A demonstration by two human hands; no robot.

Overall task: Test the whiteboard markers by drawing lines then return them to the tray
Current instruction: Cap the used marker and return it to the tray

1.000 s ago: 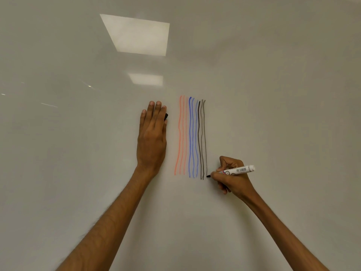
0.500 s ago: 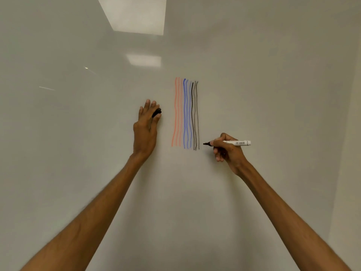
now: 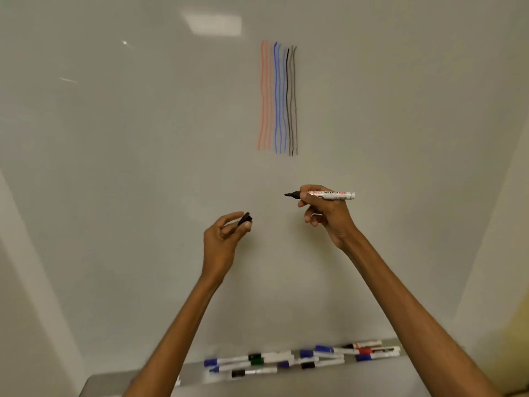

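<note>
My right hand grips an uncapped white marker, held level with its black tip pointing left, a little off the whiteboard. My left hand pinches the black cap between thumb and fingers, lower and to the left of the tip. Above both hands, several wavy vertical lines in orange, blue and black mark the board. Along the bottom runs the grey tray, with several capped markers lying on it.
Pale wall strips border the whiteboard on the left and right. A yellowish patch shows at the lower right edge. Ceiling lights reflect near the board's top.
Both hands came off the board and dropped below the lines. My left hand went from lying flat on the board to pinching the cap. The view tilted down, so the tray now shows.
</note>
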